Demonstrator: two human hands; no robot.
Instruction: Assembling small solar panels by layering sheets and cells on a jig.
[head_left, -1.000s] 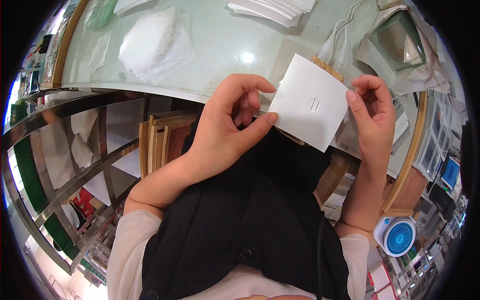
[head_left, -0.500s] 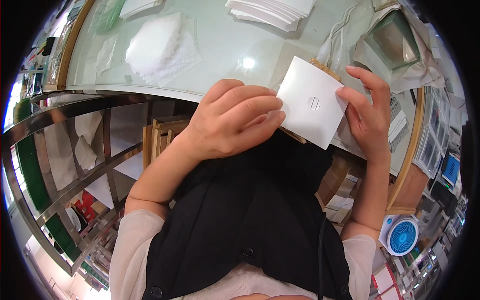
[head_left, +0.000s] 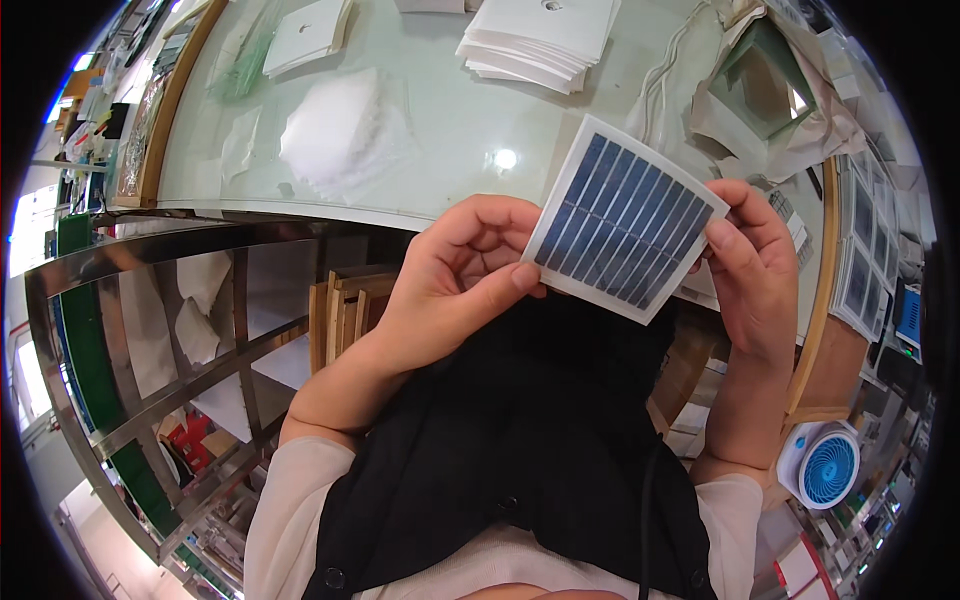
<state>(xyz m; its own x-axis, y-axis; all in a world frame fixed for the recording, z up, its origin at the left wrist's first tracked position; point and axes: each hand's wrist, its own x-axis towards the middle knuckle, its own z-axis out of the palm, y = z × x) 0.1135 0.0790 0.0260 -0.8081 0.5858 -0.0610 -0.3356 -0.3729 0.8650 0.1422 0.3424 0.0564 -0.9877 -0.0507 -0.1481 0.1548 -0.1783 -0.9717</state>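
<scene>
A small solar panel point(head_left: 622, 222), with dark blue cells and a white border, is held tilted above the near edge of the table, its cell face showing. My left hand point(head_left: 470, 265) grips its left edge, the thumb on the front and the other fingers curled behind. At the right corner my right hand point(head_left: 750, 245) pinches the panel between thumb and fingers. The back of the panel is hidden from sight.
On the pale table point(head_left: 450, 130) lie a pile of clear plastic sleeves point(head_left: 345, 135), a stack of white panels point(head_left: 535, 40) and a smaller white stack point(head_left: 308, 35). An open paper-wrapped bundle point(head_left: 765, 85) sits at the far right. Below right stands a blue fan point(head_left: 828, 468).
The panel has turned over, from its plain white side to its blue cell side. Both hands now grip its edges; my right fingers were more spread before. The view has shifted slightly.
</scene>
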